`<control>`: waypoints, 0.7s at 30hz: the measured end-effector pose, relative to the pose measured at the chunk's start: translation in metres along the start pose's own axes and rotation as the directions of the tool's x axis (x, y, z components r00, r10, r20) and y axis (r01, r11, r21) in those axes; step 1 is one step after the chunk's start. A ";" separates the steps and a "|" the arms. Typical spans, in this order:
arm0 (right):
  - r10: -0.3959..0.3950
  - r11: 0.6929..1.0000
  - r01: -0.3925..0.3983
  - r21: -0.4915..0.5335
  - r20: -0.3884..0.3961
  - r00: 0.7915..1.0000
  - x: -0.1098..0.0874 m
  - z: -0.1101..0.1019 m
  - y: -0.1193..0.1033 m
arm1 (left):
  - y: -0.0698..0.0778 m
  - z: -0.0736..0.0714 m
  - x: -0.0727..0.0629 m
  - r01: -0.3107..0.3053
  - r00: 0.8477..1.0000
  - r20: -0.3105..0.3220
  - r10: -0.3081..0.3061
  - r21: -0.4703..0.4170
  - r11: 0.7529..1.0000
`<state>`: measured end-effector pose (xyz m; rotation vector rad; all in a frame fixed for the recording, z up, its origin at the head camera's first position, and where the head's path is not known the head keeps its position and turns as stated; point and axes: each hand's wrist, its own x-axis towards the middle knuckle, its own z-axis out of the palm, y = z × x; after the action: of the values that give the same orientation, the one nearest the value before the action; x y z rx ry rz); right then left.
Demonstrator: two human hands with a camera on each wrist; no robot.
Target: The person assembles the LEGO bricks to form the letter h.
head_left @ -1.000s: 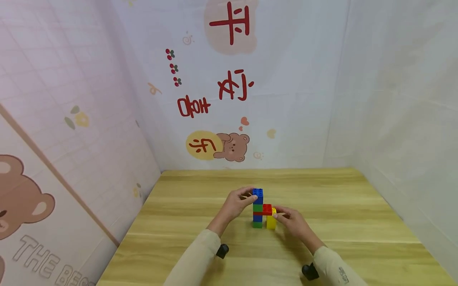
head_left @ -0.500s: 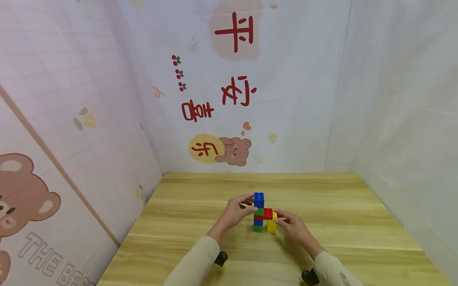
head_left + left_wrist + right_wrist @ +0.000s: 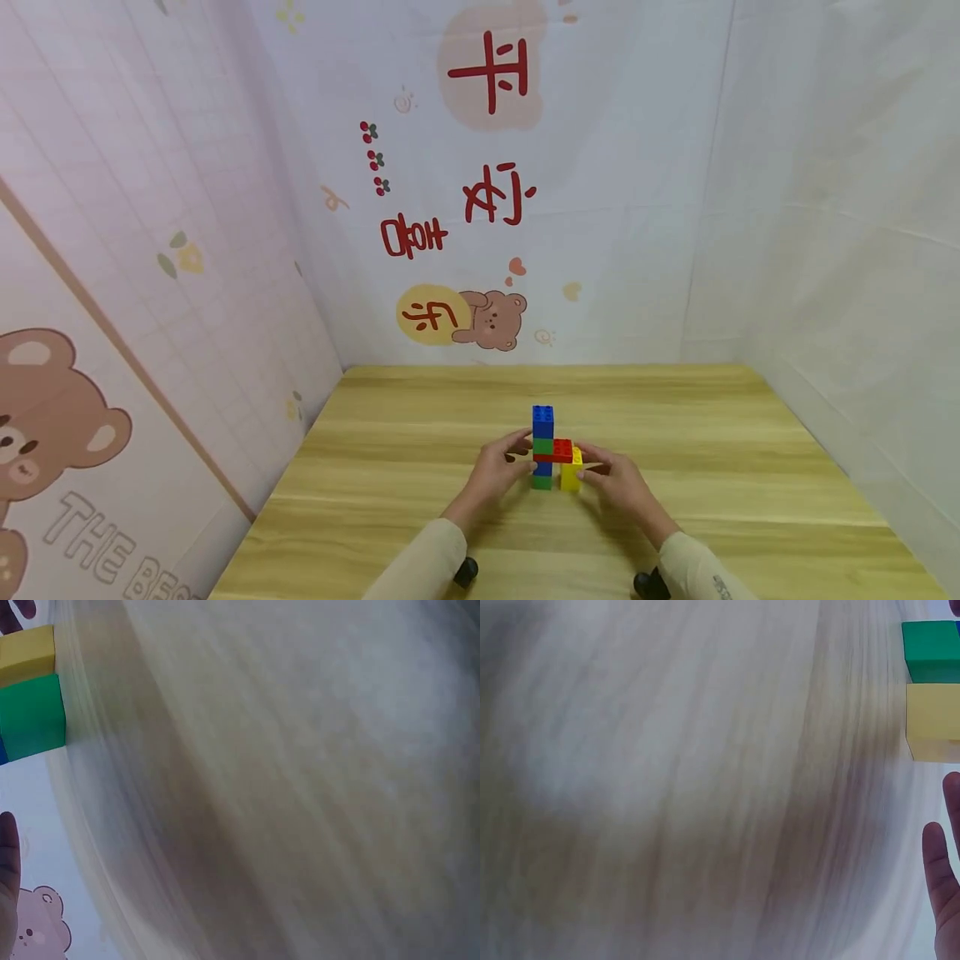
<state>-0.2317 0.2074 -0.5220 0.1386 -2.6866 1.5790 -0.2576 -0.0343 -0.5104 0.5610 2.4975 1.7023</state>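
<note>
A built structure of toy building bricks stands on the wooden table. Its left column has a blue brick (image 3: 543, 422) on top, a green brick (image 3: 543, 447) beneath it, and blue and green bricks at the bottom. A red brick (image 3: 561, 450) bridges from that column to a yellow stack (image 3: 571, 476) on the right. My left hand (image 3: 502, 467) is at the column's left side, thumb by the lower blue brick. My right hand (image 3: 617, 479) is beside the yellow stack, fingertips near its edge. In the right wrist view its fingers (image 3: 934, 851) show apart from the yellow brick (image 3: 934, 712).
The wooden table (image 3: 405, 417) runs back to a printed cloth wall (image 3: 630, 208), with more cloth on both sides. Black camera mounts (image 3: 467, 572) show under the sleeves near the wrists.
My left hand has slid down from the top blue brick to the lower part of the column. My right hand has lowered slightly along the yellow stack. The head view has tilted a little.
</note>
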 end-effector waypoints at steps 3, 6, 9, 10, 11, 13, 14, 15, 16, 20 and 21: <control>-0.015 1.000 0.015 0.008 -0.010 1.000 -0.001 0.002 0.001 | 0.000 0.003 -0.001 -0.007 1.000 -0.006 0.007 -0.013 1.000; -0.036 0.999 0.036 0.026 -0.012 0.999 -0.001 0.005 0.002 | -0.001 0.003 -0.001 -0.022 0.999 -0.024 0.022 -0.015 1.000; -0.041 0.999 0.041 0.033 -0.005 0.999 0.000 0.011 0.003 | -0.003 0.001 -0.002 -0.027 0.999 -0.034 0.026 -0.018 0.999; -0.038 0.999 0.038 0.033 -0.004 0.999 0.000 0.013 0.003 | -0.004 0.000 -0.003 -0.025 0.999 -0.035 0.025 -0.020 0.999; -0.034 0.999 0.034 0.031 0.001 0.999 0.000 0.014 0.003 | -0.005 -0.001 -0.003 -0.019 0.999 -0.035 0.019 -0.020 1.000; -0.014 0.999 0.013 0.029 0.008 1.000 0.001 0.016 0.001 | -0.005 -0.002 -0.003 -0.006 1.000 -0.030 0.006 -0.025 1.000; -0.010 1.000 0.009 0.023 0.015 1.000 0.001 0.017 0.000 | -0.005 -0.003 -0.003 -0.003 1.000 -0.027 0.003 -0.027 1.000; -0.002 1.000 0.001 0.020 0.021 1.000 0.002 0.017 -0.001 | -0.005 -0.004 -0.002 -0.001 1.000 -0.023 0.001 -0.023 1.000; 0.002 1.000 -0.003 0.015 0.030 1.000 0.002 0.016 -0.002 | -0.006 -0.004 -0.001 0.001 1.000 -0.017 -0.001 -0.017 1.000; -0.001 1.000 0.001 -0.006 0.076 0.997 0.002 0.013 -0.002 | -0.007 -0.007 0.002 -0.008 1.000 0.020 0.008 -0.001 1.000; -0.004 1.000 0.005 -0.007 0.091 0.996 0.002 0.012 -0.002 | -0.008 -0.008 0.002 -0.003 1.000 0.029 0.003 0.007 1.000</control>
<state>-0.2335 0.1962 -0.5258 0.2209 -2.7569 1.5995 -0.2636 -0.0429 -0.5144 0.5860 2.4851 1.6750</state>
